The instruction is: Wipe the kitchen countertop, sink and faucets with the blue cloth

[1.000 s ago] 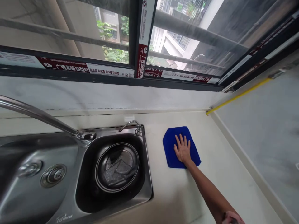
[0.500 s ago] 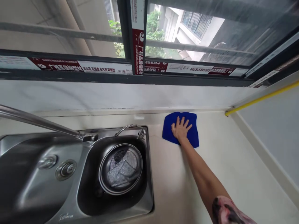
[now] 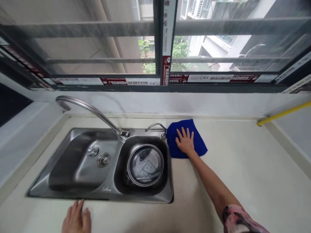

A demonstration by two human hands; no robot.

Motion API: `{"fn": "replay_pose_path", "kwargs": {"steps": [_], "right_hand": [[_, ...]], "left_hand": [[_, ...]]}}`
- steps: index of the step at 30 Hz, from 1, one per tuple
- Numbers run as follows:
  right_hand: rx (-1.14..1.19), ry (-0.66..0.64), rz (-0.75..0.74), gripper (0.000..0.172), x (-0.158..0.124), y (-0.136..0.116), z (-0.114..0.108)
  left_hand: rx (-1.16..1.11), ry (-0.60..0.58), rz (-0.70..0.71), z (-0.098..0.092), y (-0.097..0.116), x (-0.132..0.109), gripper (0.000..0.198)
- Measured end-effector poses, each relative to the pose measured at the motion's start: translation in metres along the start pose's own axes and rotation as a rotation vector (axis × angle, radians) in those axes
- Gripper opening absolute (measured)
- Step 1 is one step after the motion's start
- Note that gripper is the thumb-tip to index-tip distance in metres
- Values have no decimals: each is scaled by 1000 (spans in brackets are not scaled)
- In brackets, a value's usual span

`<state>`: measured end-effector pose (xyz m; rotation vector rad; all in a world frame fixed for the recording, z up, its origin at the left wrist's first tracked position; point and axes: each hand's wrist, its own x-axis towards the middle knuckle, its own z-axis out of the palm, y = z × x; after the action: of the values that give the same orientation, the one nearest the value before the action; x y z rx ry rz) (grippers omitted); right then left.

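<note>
My right hand (image 3: 185, 142) lies flat with fingers spread on a blue cloth (image 3: 198, 140), pressing it to the pale countertop (image 3: 233, 168). The cloth is spread out beside the sink's right rim, its left edge reaching the small curved tap (image 3: 155, 125). Low in the picture, my left hand (image 3: 76, 218) rests on the counter by the front rim of the steel sink (image 3: 136, 195). Its fingers are stretched out and hold nothing that I can see.
In the right basin sits a round metal strainer bowl (image 3: 130, 173) with a grey cloth-like piece (image 3: 145, 170) in it. A tall faucet (image 3: 92, 108) arches over the left basin. Behind are a wall and window; a yellow pipe (image 3: 284, 113) runs at right.
My right hand and the blue cloth have moved left, up to the sink's edge. My left hand has come into view at the bottom. The view has shifted to show more of the left side.
</note>
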<state>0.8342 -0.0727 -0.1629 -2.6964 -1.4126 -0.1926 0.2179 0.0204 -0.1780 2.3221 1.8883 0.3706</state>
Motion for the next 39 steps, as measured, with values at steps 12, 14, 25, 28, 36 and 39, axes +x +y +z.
{"fn": "replay_pose_path", "kwargs": {"steps": [12,14,25,28,36,39], "right_hand": [[-3,-12,-94,62,-182,8,-25],[0,-23,-89,63,-212,8,-31],[-44,-63,24,74,-323,-39,-48],[-63,-48,76,72,-329,-69,-47],[-93,-76,27,68,-330,-184,-43],[-70,-110,-98,68,-320,-229,-40]], "left_hand": [[-35,25,32,-10,21,1,84],[-42,36,45,-13,25,0,84],[-186,110,36,-7,31,-13,71],[-295,223,63,-2,31,-21,65],[-881,288,73,-16,17,-44,49],[-959,313,79,-31,-9,-57,45]]}}
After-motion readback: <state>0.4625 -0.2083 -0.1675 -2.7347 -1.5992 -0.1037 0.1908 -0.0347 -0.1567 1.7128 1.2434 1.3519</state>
